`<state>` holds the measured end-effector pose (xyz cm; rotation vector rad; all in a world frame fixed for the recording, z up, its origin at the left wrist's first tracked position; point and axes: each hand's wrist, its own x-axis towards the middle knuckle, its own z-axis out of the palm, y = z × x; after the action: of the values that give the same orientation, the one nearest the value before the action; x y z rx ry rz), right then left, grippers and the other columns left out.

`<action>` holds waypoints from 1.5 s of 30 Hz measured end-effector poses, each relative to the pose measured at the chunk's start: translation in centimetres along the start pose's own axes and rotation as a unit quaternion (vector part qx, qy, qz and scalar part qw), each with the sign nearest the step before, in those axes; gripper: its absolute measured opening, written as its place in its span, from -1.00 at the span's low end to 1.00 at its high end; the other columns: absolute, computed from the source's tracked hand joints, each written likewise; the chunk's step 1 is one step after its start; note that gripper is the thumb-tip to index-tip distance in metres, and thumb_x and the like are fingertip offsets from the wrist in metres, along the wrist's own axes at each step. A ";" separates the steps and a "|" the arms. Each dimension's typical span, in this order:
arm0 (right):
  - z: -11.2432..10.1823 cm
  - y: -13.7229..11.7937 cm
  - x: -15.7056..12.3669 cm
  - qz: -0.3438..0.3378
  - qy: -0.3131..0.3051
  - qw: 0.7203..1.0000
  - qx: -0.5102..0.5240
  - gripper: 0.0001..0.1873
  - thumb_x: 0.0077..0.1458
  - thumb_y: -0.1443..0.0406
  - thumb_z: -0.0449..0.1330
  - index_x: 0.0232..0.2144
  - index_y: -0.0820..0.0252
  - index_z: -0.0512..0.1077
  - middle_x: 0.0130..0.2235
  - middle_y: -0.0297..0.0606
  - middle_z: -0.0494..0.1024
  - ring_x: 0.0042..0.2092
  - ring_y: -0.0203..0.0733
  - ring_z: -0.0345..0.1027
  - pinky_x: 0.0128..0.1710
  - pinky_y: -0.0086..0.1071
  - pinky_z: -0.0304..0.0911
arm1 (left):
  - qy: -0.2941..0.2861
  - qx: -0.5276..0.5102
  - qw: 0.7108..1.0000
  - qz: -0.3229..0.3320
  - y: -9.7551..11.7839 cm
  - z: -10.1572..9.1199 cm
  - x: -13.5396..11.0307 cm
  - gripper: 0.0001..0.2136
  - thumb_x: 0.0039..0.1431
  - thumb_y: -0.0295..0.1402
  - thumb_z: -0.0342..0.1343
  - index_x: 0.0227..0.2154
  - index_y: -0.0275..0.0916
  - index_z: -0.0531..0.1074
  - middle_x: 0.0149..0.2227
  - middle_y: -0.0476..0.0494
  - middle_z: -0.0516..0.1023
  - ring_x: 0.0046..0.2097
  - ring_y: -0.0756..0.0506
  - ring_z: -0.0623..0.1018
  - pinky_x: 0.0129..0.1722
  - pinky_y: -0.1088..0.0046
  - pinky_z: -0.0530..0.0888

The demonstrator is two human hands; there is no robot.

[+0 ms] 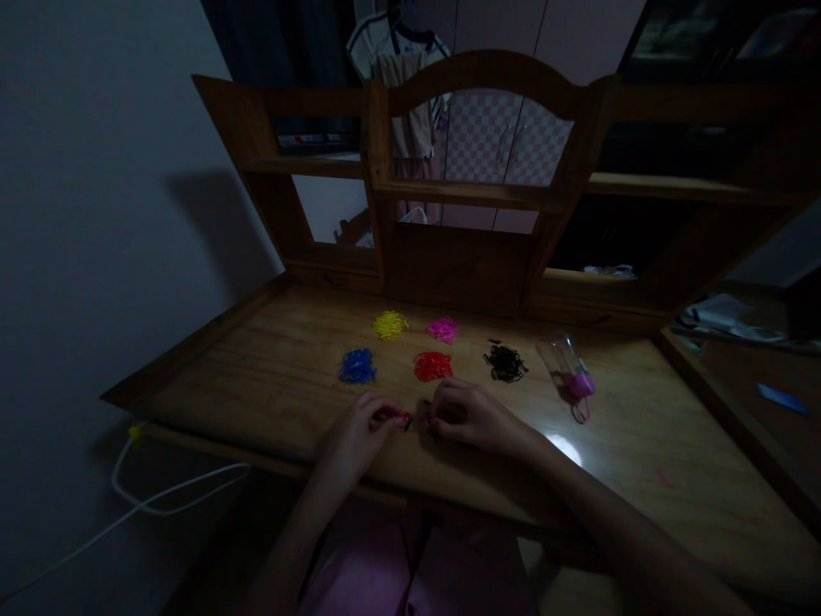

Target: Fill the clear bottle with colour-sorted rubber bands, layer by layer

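My left hand (367, 428) is closed in a pinch near the front edge of the desk. Between its thumb and fingertips shows a small red and black piece (406, 421), which looks like rubber bands. Just to its right, my right hand (467, 414) also pinches, with a tiny dark pinkish bit at its fingertips that is too dim to name. Beyond the hands lie loose piles of what look like small rubber bands: red (433, 365) nearest, blue (357, 366) to the left, black (505, 364) to the right, yellow (390, 325) and pink (442, 329) farther back.
A clear bottle with a pink cap (580, 383) and strap lies on the right of the wooden desk (244, 368). A wooden shelf unit (458, 257) rises along the back. A white cable (173, 500) hangs off the left front. The room is dim.
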<state>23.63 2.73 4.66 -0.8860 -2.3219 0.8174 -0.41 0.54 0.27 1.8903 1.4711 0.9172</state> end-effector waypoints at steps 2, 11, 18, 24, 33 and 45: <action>-0.1 0.2 -0.1 -0.015 -0.011 1.000 -0.008 -0.94 0.11 0.37 0.22 -0.31 0.17 0.47 -0.26 -0.31 0.45 -0.25 -0.27 0.34 -0.24 -0.45 0.22 | -0.020 0.006 1.000 -0.016 0.3 -0.3 0.2 -0.86 0.12 -0.25 0.17 -0.39 -0.21 0.52 -0.31 -0.10 0.51 -0.26 -0.08 0.52 -0.30 0.44 0.47; -0.7 0.5 -0.3 -0.020 -0.021 0.999 0.013 -0.83 0.11 0.33 0.26 -0.19 0.11 0.50 -0.19 -0.28 0.50 -0.15 -0.21 0.39 -0.16 -0.40 0.27 | -0.016 0.016 1.000 -0.008 0.8 -0.3 -0.6 -0.89 0.14 -0.27 0.15 -0.37 -0.19 0.49 -0.27 -0.09 0.52 -0.19 -0.10 0.52 -0.22 0.42 0.43; -0.7 -0.1 0.0 -0.030 -0.017 0.999 0.004 -0.77 0.15 0.35 0.20 -0.12 0.11 0.49 -0.17 -0.27 0.51 -0.13 -0.21 0.40 -0.13 -0.40 0.27 | 0.010 -0.035 0.999 -0.026 0.8 0.0 -1.2 -0.73 0.11 -0.28 0.19 -0.11 -0.18 0.48 -0.19 -0.12 0.57 -0.17 -0.10 0.54 -0.14 0.39 0.46; -0.4 0.1 -0.1 -0.027 -0.028 0.999 -0.034 -0.64 0.09 0.38 0.23 -0.03 0.09 0.45 -0.10 -0.24 0.47 -0.11 -0.18 0.39 -0.11 -0.37 0.28 | -0.002 -0.079 0.996 -0.037 0.2 0.2 -1.4 -0.71 0.10 -0.30 0.21 -0.10 -0.21 0.47 -0.24 -0.11 0.57 -0.20 -0.08 0.55 -0.13 0.39 0.48; -0.6 -0.1 -0.2 -0.022 -0.043 0.998 -0.033 -0.58 0.08 0.33 0.26 0.03 0.07 0.42 -0.08 -0.22 0.43 -0.09 -0.16 0.37 -0.10 -0.36 0.29 | -0.020 -0.072 0.997 -0.001 0.9 0.0 -1.2 -0.74 0.10 -0.36 0.20 -0.11 -0.19 0.51 -0.26 -0.09 0.53 -0.22 -0.07 0.52 -0.15 0.41 0.46; -1.4 0.1 -0.3 -0.013 -0.053 0.998 -0.008 -0.62 0.10 0.24 0.28 -0.01 0.07 0.45 -0.10 -0.23 0.46 -0.11 -0.17 0.38 -0.10 -0.36 0.29 | -0.040 -0.021 0.998 -0.035 2.1 -0.4 -1.1 -0.82 0.07 -0.28 0.22 -0.26 -0.21 0.55 -0.32 -0.09 0.51 -0.26 -0.08 0.51 -0.22 0.42 0.43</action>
<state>24.75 3.08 5.52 -0.8356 -2.4302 0.8545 0.34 -0.99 1.93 1.8123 1.4496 0.8260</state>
